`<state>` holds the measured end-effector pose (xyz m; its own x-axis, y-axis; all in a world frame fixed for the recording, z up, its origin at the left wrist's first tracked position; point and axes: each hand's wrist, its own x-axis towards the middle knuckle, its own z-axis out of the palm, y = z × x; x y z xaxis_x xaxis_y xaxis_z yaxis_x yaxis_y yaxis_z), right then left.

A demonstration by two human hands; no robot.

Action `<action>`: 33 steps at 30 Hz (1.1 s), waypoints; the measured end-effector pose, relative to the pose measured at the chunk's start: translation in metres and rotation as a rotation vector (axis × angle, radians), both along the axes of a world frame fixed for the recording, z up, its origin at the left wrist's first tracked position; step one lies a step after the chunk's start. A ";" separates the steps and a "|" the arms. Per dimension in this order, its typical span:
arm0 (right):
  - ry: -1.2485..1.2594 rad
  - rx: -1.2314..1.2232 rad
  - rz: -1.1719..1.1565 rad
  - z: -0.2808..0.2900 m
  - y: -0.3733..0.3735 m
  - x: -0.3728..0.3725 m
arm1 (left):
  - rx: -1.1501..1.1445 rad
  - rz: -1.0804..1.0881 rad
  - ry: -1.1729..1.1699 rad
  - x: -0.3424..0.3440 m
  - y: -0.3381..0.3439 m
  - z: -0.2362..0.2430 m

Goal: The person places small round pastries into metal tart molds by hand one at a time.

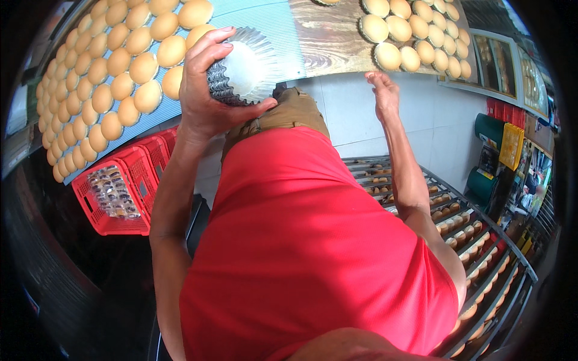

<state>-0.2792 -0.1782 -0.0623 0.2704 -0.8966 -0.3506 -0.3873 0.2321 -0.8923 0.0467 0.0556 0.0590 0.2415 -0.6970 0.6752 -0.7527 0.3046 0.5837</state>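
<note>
Left arm and right arm reach forward, bare and well apart.
The left hand makes a wide C-shaped grip, fingers arched forward, thumb stretched out to the right, wrist close to straight. The right hand is curled in loosely, fingertips gathered near the thumb, the elbow bent and the forearm angled slightly inward.

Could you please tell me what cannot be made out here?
Head view:
Fluted baking cups in the left hand: count hidden by nesting.
Whether the right hand holds anything: too small.
Packets in the red crate: contents too small.
Blue corrugated sheet: cut off by upper edge.
</note>
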 end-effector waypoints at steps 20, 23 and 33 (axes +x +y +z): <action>0.021 0.612 -0.373 -0.140 0.002 0.034 | 0.098 0.041 0.102 0.004 -0.004 -0.013; -0.294 0.764 -0.534 -0.141 0.015 0.059 | 0.102 0.038 0.110 0.006 -0.003 -0.014; -0.364 0.851 -0.573 -0.108 0.040 0.034 | 0.073 0.040 0.271 0.016 -0.009 -0.029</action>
<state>-0.2449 -0.1384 -0.1702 0.1028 -0.4236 -0.9000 0.2304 0.8903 -0.3927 0.0622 0.0463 0.0295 0.4348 -0.7279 0.5302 -0.5765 0.2273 0.7848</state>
